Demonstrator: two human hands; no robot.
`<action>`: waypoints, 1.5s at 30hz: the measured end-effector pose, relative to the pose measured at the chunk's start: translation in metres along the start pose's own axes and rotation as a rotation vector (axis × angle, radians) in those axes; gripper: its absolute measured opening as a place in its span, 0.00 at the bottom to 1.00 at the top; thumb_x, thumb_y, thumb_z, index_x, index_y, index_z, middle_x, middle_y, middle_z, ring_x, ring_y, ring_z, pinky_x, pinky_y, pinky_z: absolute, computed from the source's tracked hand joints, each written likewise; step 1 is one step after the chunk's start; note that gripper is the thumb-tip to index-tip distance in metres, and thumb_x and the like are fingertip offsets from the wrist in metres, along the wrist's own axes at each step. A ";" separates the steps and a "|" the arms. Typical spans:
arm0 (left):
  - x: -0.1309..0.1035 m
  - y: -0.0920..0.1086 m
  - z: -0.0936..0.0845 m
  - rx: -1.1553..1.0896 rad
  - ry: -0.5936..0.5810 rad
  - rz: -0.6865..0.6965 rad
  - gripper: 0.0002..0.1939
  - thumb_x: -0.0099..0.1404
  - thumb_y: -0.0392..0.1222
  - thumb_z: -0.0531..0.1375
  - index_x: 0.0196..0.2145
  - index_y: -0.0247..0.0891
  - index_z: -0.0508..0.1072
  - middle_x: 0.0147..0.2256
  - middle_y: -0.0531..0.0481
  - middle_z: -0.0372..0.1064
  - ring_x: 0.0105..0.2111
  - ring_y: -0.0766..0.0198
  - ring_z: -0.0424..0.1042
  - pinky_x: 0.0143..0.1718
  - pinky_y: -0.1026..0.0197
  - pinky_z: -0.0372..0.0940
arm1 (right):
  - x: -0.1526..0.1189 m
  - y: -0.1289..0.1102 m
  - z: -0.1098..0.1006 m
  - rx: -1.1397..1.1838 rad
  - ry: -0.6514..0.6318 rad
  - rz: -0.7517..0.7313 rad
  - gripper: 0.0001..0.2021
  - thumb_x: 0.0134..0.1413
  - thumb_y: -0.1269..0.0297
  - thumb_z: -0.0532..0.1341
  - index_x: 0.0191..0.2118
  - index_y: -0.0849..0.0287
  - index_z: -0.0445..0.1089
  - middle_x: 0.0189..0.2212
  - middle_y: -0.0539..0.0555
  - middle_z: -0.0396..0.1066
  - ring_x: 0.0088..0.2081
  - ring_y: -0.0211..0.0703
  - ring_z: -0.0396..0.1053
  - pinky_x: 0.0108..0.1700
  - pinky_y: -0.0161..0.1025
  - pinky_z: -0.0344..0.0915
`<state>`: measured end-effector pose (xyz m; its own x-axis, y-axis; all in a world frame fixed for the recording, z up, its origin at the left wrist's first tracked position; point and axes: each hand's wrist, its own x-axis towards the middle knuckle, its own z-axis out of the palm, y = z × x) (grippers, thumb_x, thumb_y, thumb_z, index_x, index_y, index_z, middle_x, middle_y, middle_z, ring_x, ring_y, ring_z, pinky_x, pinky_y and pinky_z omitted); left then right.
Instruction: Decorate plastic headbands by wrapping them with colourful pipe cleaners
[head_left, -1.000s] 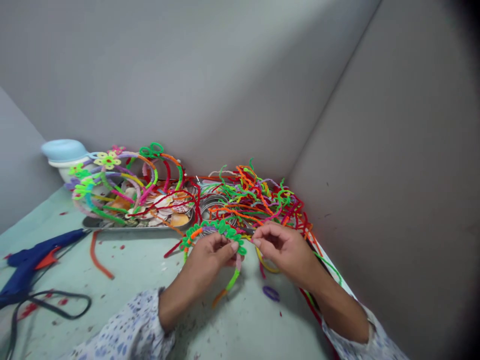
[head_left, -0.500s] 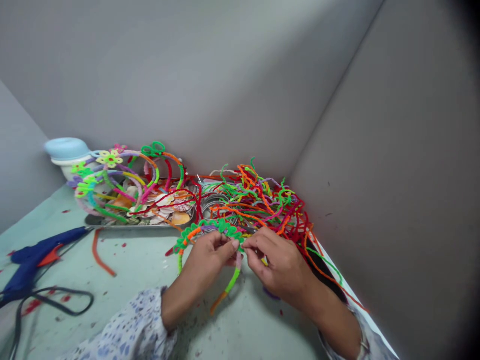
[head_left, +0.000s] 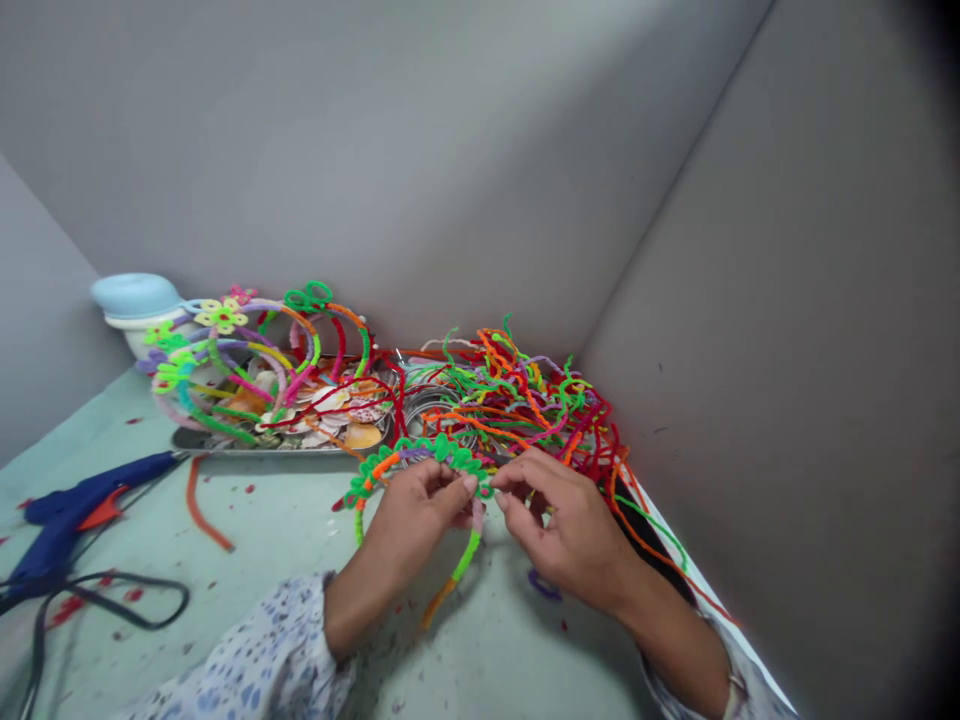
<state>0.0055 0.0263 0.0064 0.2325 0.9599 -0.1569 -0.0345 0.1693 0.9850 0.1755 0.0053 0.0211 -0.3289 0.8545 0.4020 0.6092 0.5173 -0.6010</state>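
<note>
My left hand (head_left: 424, 505) is closed in a pinch on a headband (head_left: 466, 560) wrapped in lime, orange, purple and pale pink pipe cleaner. A row of green pipe-cleaner loops (head_left: 442, 448) runs along its top. At the right end of that row, the thumb and forefinger of my right hand (head_left: 559, 525) pinch the edge of the last green loop; the exact contact is small and partly hidden. Part of the headband's arch is covered by my left fingers. Below my right hand lies a small purple curl (head_left: 544, 586) on the table.
A metal tray (head_left: 277, 455) at the back left holds shells, with several finished headbands (head_left: 262, 345) over it. Tangled pipe cleaners (head_left: 525, 400) heap beside it. A blue glue gun (head_left: 90, 505), an orange pipe-cleaner piece (head_left: 199, 510) and a blue-lidded container (head_left: 139, 300) stand left.
My right hand has shifted slightly right, its fingertips drawn a little away from my left thumb. The purple curl shows more beneath it. My left hand and the headband stay nearly still.
</note>
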 end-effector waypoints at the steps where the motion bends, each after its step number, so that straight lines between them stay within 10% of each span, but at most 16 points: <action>1: 0.000 0.000 0.000 0.001 -0.002 0.000 0.12 0.56 0.46 0.61 0.27 0.33 0.69 0.25 0.50 0.70 0.26 0.63 0.70 0.33 0.57 0.68 | 0.001 0.000 0.001 0.015 0.008 0.036 0.07 0.54 0.73 0.56 0.38 0.60 0.68 0.33 0.52 0.68 0.34 0.39 0.67 0.34 0.34 0.64; 18: -0.004 -0.003 0.004 0.124 0.038 0.056 0.10 0.58 0.46 0.59 0.28 0.34 0.69 0.26 0.48 0.71 0.28 0.60 0.72 0.32 0.58 0.67 | 0.003 -0.005 0.014 0.237 -0.062 0.404 0.04 0.51 0.70 0.55 0.29 0.60 0.67 0.22 0.47 0.66 0.24 0.36 0.63 0.26 0.32 0.58; 45: -0.006 -0.005 0.005 0.129 0.056 0.088 0.11 0.57 0.46 0.60 0.28 0.34 0.70 0.26 0.48 0.72 0.27 0.61 0.72 0.31 0.60 0.66 | 0.003 -0.011 0.017 0.601 -0.051 0.561 0.03 0.51 0.69 0.56 0.27 0.59 0.63 0.16 0.42 0.60 0.15 0.30 0.55 0.17 0.28 0.52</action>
<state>0.0095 0.0187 0.0025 0.1790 0.9814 -0.0699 0.0735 0.0575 0.9956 0.1556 0.0026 0.0172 -0.1318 0.9871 -0.0914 0.2072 -0.0627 -0.9763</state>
